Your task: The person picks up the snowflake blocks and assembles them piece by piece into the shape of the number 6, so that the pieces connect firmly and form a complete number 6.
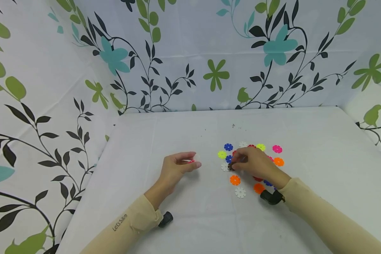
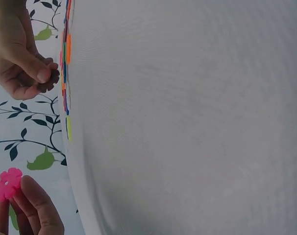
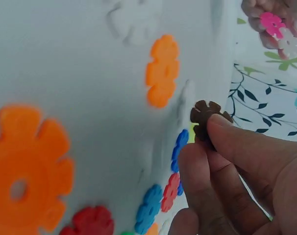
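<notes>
Wht tbl (image 1: 206,229); L fingers (image 2: 39,200): wht disc (image 3: 289,44) clear R-wrist view only.

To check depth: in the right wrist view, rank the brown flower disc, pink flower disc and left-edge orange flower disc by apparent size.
1. Left-edge orange flower disc
2. Brown flower disc
3. Pink flower disc
Differing nearness likely exaggerates these gaps.

Diffuse light casts soft shadows, while the nearest orange disc (image 3: 40,178) (right-wrist view) blurs.
</notes>
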`<state>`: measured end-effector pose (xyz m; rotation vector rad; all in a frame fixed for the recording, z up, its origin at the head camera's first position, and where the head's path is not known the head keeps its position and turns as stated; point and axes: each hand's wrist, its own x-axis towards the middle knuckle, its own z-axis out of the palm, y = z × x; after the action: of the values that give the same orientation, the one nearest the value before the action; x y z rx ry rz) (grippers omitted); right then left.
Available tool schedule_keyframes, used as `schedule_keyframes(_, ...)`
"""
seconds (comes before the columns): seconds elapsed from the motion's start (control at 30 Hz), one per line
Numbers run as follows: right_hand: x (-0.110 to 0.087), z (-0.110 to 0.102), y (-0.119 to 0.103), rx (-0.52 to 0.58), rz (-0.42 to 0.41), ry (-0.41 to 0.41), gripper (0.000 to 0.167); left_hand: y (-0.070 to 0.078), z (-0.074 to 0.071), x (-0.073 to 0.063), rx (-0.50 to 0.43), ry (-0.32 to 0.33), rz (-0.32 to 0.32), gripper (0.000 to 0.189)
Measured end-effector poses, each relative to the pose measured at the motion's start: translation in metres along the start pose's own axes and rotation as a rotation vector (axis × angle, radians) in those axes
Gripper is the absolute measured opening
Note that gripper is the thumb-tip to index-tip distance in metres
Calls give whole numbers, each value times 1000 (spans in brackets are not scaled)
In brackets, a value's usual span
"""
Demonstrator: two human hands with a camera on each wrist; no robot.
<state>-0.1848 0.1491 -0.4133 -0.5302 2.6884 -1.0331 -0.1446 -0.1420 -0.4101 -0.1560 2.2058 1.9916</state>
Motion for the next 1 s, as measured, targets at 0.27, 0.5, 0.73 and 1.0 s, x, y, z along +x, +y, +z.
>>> schedule_keyframes(0.27, 7, 0, -17, 315, -39, -24, 18, -1, 4, -1, -59, -136, -56, 44)
schedule_keyframes(0.5, 9, 2, -31, 442, -40, -2, 22, -1, 8, -3, -82, -232, -71, 50)
schedule_keyframes(0.73, 10, 7, -40, 524, -10, 4, 24, -5, 7, -2, -82, -296, -69, 53)
schedule_keyframes(1.0, 12, 14, -46, 596, -37, -3, 23, -3, 8, -3, -86, -335, -54, 50)
